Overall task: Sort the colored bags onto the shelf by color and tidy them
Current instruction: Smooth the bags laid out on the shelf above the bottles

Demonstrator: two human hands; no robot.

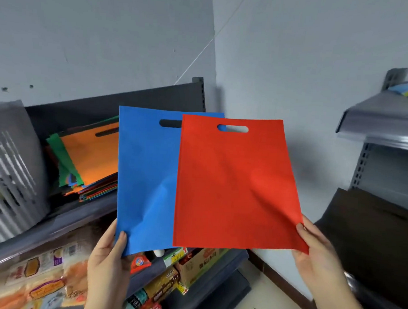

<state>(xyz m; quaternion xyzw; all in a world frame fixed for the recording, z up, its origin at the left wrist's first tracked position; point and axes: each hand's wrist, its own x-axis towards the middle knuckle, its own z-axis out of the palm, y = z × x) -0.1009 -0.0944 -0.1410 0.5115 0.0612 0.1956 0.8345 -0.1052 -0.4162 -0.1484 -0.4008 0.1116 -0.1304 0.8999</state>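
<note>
Orange-topped mixed bag stack (91,158) sits on shelf (81,216) behind; left hand (109,255) pinches blue bag (145,175) corner, right hand (316,250) pinches overlapping red bag (234,184) corner.

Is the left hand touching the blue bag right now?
Touching. The head view shows the left hand pinching the blue bag at its bottom left corner, thumb on the front.
</note>
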